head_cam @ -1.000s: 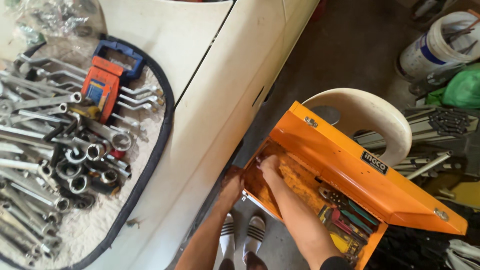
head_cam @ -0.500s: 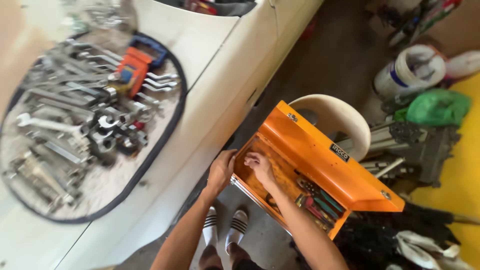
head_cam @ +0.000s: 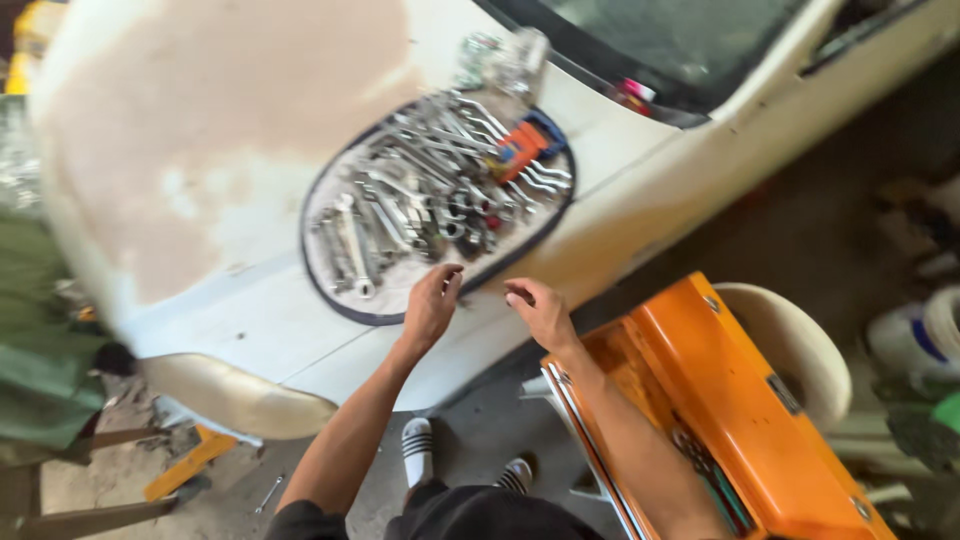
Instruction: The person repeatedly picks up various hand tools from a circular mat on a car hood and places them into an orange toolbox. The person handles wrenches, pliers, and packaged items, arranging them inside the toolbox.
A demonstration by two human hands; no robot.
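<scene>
My left hand (head_cam: 432, 305) hovers at the near edge of a round cloth mat (head_cam: 345, 300) spread on a white car hood (head_cam: 220, 150). The mat carries several wrenches and sockets (head_cam: 420, 200) and an orange tool (head_cam: 520, 150). The left fingers are curled close together; whether a small part sits between them is blurred. My right hand (head_cam: 540, 312) is beside it, over the hood's edge, fingers loosely bent and apart, holding nothing. An open orange toolbox (head_cam: 720, 400) stands below my right forearm.
A cream plastic chair (head_cam: 790, 340) sits under the toolbox. A white bucket (head_cam: 930, 340) is at the right. Green cloth (head_cam: 40, 350) lies at the left. A loose wrench (head_cam: 268, 492) and a yellow piece (head_cam: 185, 465) lie on the concrete floor.
Both hands have left the orange toolbox and risen to the hood, reaching the near edge of the tool mat. The view has swung left, showing more of the hood.
</scene>
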